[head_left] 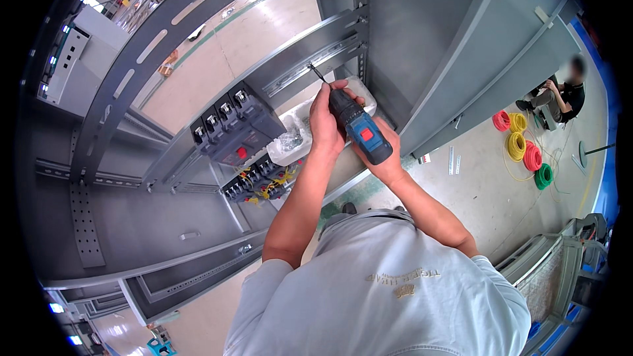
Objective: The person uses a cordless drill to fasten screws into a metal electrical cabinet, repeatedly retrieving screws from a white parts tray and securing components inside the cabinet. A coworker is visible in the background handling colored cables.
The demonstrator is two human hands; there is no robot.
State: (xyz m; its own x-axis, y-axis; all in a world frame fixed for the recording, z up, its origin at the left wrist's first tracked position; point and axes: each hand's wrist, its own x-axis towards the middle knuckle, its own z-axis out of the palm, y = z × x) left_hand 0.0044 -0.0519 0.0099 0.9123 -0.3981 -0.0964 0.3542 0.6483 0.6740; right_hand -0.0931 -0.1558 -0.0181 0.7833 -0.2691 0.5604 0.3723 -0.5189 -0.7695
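Observation:
A blue and black cordless drill (361,130) points away from me, up and to the left. My right hand (388,153) is closed around its grip, which is mostly hidden. Wrapped around the front near the chuck is my left hand (327,124). The long thin bit (316,72) reaches a slotted metal rail (282,82) on a grey crossbar of the cabinet; whether its tip touches a screw is too small to tell. To the left, a dark grey circuit breaker (245,130) with a red button is mounted. Beneath my left hand lies a white foam tray (290,151) with clear plastic bags.
Grey cabinet frame bars (146,46) and a side panel (415,33) surround my hands. Lower down sits another breaker with yellow wires (267,181). On the floor at right lie coils of yellow (515,146), red and green wire, near a seated person (567,95).

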